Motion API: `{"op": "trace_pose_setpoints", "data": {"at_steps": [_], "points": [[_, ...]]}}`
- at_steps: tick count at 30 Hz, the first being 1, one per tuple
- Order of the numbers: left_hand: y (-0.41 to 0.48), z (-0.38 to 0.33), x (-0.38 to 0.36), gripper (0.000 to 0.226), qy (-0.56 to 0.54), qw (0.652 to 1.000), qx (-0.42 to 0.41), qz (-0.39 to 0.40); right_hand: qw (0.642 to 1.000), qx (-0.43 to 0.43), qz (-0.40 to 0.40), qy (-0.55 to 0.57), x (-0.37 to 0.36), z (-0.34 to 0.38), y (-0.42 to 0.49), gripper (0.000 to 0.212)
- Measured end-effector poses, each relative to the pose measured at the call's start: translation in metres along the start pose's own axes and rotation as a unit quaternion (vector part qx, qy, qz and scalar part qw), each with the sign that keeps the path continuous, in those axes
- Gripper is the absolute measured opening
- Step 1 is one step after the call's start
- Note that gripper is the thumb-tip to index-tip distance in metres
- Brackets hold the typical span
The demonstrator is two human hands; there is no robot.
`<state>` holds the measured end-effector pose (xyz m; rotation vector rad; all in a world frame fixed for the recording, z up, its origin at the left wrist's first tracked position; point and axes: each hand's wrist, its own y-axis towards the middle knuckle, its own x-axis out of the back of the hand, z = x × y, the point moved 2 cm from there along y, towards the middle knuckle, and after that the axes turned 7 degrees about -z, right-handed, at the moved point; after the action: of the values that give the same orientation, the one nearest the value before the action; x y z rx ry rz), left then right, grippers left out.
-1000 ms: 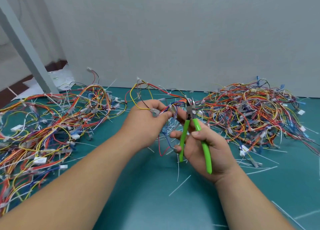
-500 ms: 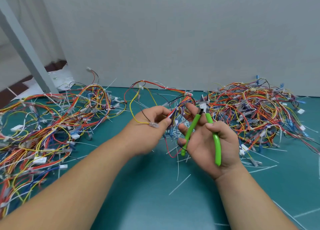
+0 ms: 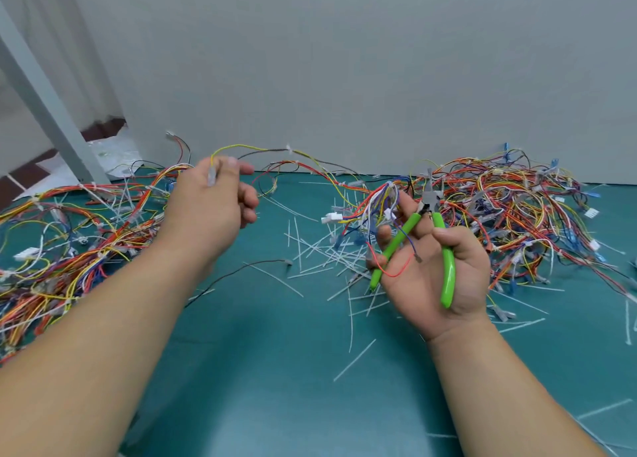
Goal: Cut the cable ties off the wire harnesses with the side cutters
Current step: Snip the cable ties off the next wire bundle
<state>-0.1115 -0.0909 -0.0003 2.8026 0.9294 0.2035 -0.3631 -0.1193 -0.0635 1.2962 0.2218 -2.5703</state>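
Left hand (image 3: 210, 205) pinched a yellow wire (image 3: 248, 146); right hand (image 3: 434, 270) held the side cutters (image 3: 448, 267), handles spread, plus the harness (image 3: 379, 200); best bet was nipping each tie (image 3: 289, 149) only, clear of insulation.

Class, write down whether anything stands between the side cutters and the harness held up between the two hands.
Nothing visible does. The right hand holds the side cutters and one end of the harness together, its wires beside the cutter head; the left hand pinches the other end.
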Motion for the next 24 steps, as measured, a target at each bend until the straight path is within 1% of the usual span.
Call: {"op": "trace_pose_setpoints", "data": {"at_steps": [1,2,4,6,7,8,9,10,11,12,13,14,15,17,18,19,21,22,24], "points": [[0.0,0.001,0.0,0.019,0.008,1.0,-0.004,0.015,1.0,0.0,-0.002,0.0,0.001,0.0,0.0,0.069],[-0.001,0.002,0.0,0.02,0.033,0.999,-0.009,0.037,1.0,0.0,-0.002,0.003,0.001,-0.001,0.0,0.069],[-0.004,0.003,0.002,0.049,0.104,0.99,-0.011,0.094,1.0,0.005,-0.006,0.005,0.002,0.0,0.001,0.061],[-0.004,0.006,0.004,0.089,0.195,0.971,-0.012,0.135,1.0,0.013,-0.01,0.001,0.002,0.0,0.001,0.048],[-0.004,0.005,0.006,0.112,0.234,0.963,-0.012,0.137,1.0,0.016,-0.009,-0.005,0.002,0.0,0.001,0.043],[-0.003,0.003,0.007,0.127,0.249,0.962,-0.009,0.115,1.0,0.018,-0.007,-0.01,0.002,0.0,0.001,0.04],[-0.003,-0.001,0.007,0.132,0.232,0.97,-0.013,0.075,1.0,0.019,-0.006,-0.012,0.002,0.0,0.001,0.042],[-0.005,-0.005,0.005,0.128,0.198,0.979,-0.033,0.029,1.0,0.016,-0.004,-0.01,0.001,0.0,0.001,0.047],[-0.008,-0.009,0.003,0.116,0.171,0.983,-0.072,-0.008,1.0,0.013,-0.002,-0.01,0.001,0.0,0.001,0.053],[-0.012,-0.012,-0.001,0.1,0.171,0.977,-0.122,-0.028,1.0,0.011,-0.001,-0.015,0.001,0.0,0.001,0.058],[-0.017,-0.016,-0.006,0.086,0.189,0.967,-0.167,-0.025,1.0,0.009,0.001,-0.023,0.0,0.0,0.001,0.065],[-0.024,-0.018,-0.014,0.076,0.207,0.959,-0.192,0.002,0.999,0.005,0.006,-0.032,-0.001,-0.001,0.001,0.071],[-0.03,-0.019,-0.022,0.072,0.222,0.955,-0.191,0.047,0.999,0.001,0.014,-0.038,-0.002,-0.002,0.0,0.075],[-0.044,-0.017,-0.039,0.064,0.225,0.951,-0.133,0.163,0.998,-0.011,0.042,-0.045,-0.005,-0.005,-0.003,0.08],[-0.05,-0.013,-0.047,0.053,0.215,0.947,-0.101,0.215,0.997,-0.018,0.058,-0.05,-0.006,-0.006,-0.004,0.084],[-0.054,-0.009,-0.053,0.043,0.205,0.943,-0.079,0.248,0.995,-0.027,0.074,-0.057,-0.007,-0.007,-0.005,0.091],[-0.057,-0.003,-0.06,0.028,0.187,0.946,-0.056,0.257,0.993,-0.042,0.094,-0.061,-0.008,-0.008,-0.006,0.101],[-0.056,-0.001,-0.06,0.023,0.169,0.952,-0.045,0.249,0.992,-0.045,0.1,-0.06,-0.008,-0.008,-0.006,0.102],[-0.052,0.002,-0.059,0.013,0.122,0.965,-0.011,0.233,0.991,-0.046,0.107,-0.064,-0.009,-0.008,-0.006,0.097]]}}
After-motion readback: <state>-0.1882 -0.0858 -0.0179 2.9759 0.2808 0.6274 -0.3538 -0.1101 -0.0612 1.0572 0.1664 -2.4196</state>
